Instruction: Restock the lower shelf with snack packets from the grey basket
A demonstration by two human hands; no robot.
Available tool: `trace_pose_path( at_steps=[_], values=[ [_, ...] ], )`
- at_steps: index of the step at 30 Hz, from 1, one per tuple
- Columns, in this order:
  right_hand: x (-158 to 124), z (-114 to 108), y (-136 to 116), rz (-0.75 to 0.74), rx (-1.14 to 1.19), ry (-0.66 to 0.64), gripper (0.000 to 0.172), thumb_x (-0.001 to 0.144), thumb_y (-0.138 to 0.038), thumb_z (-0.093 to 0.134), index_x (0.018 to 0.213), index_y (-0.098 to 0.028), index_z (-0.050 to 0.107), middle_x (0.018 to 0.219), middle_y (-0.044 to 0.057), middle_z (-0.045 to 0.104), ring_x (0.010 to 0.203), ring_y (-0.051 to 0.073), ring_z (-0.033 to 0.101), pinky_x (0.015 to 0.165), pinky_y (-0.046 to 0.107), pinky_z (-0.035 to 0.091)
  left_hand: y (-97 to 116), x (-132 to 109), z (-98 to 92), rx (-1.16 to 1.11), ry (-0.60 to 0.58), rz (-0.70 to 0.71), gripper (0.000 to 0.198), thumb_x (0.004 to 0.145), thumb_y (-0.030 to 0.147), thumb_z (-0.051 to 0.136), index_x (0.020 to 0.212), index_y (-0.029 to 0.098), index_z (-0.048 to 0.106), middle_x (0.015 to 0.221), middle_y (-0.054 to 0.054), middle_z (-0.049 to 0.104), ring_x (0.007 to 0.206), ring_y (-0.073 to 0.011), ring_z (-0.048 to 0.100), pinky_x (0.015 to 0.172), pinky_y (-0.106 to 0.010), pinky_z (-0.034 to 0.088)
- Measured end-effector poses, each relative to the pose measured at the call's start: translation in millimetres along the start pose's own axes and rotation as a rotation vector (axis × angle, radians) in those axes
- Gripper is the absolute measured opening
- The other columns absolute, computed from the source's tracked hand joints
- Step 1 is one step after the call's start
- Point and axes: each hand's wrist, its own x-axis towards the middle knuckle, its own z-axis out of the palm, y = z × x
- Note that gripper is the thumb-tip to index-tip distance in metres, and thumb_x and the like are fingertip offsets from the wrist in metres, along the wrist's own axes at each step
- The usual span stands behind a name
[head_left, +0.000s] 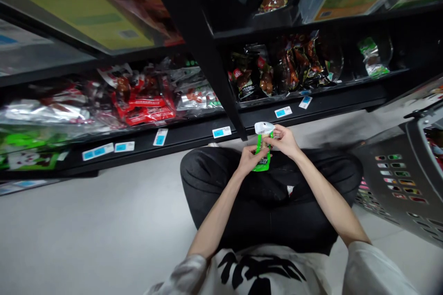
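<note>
A small green and white snack packet (263, 164) is held in front of my folded knees, close to the shelf's lower edge. My left hand (252, 159) grips its left side, thumb across the front. On the upper right side, my right hand (283, 140) pinches the packet with thumb and fingers. The packet's white top end points toward the shelf, and a picture panel shows partly between my fingers. Its back is hidden.
The black bottom shelf (194, 130) holds red packets (147, 106), silver packets (199, 97), dark vacuum-packed snacks (301, 62) and one green-white packet (374, 57) in clear bins. Price tags (221, 132) line its edge. A grey basket (377, 147) holding colourful packages stands at right.
</note>
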Motion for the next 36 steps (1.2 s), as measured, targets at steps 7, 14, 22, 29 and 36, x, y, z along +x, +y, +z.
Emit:
trace_pose_path(
  at_steps=[7,14,22,29,36],
  values=[
    [0.4,1.4,-1.2,0.016,0.021,0.030,0.039,0.063,-0.035,0.088,0.093,-0.019,0.069,0.082,0.001,0.074,0.067,0.016,0.067,0.051,0.023,0.051,-1.2,-0.5,-0.1,-0.007,-0.019,0.031,0.040,0.070,0.044,0.086,0.088,0.010,0.077,0.076,-0.007,0.077,0.072,-0.0272,0.077,0.066,-0.034,0.062],
    [-1.6,2.7,-11.3,0.017,0.042,0.068,0.043,0.061,-0.039,0.089,0.091,-0.019,0.067,0.081,0.001,0.072,0.064,0.015,0.065,0.044,0.021,0.050,4.1,-2.7,-2.1,0.113,-0.126,0.111,0.049,0.065,0.038,0.089,0.103,0.011,0.075,0.097,-0.010,0.079,0.084,-0.0298,0.078,0.075,-0.037,0.062],
    [-7.0,3.1,-28.5,0.049,0.093,0.069,0.045,0.059,-0.042,0.091,0.088,-0.021,0.063,0.083,0.000,0.072,0.062,0.014,0.063,0.043,0.020,0.047,10.0,-12.3,-3.0,0.208,-0.230,0.204,0.055,0.074,0.038,0.084,0.120,0.013,0.069,0.113,-0.013,0.077,0.097,-0.0321,0.076,0.081,-0.038,0.062],
    [-8.3,3.5,-28.2,0.040,0.127,0.048,0.045,0.061,-0.043,0.090,0.090,-0.022,0.064,0.083,0.000,0.072,0.064,0.015,0.065,0.044,0.021,0.049,11.4,-13.1,-6.4,0.301,-0.211,0.297,0.047,0.076,0.032,0.082,0.118,0.013,0.071,0.109,-0.012,0.078,0.093,-0.0313,0.077,0.081,-0.038,0.062],
    [-6.8,4.6,-27.3,0.071,0.102,0.069,0.045,0.062,-0.047,0.089,0.089,-0.022,0.063,0.081,0.000,0.071,0.062,0.014,0.064,0.041,0.020,0.046,10.4,-12.9,-6.9,0.354,-0.179,0.285,0.050,0.071,0.036,0.085,0.114,0.013,0.071,0.101,-0.010,0.078,0.086,-0.0288,0.076,0.077,-0.036,0.060]
  ],
)
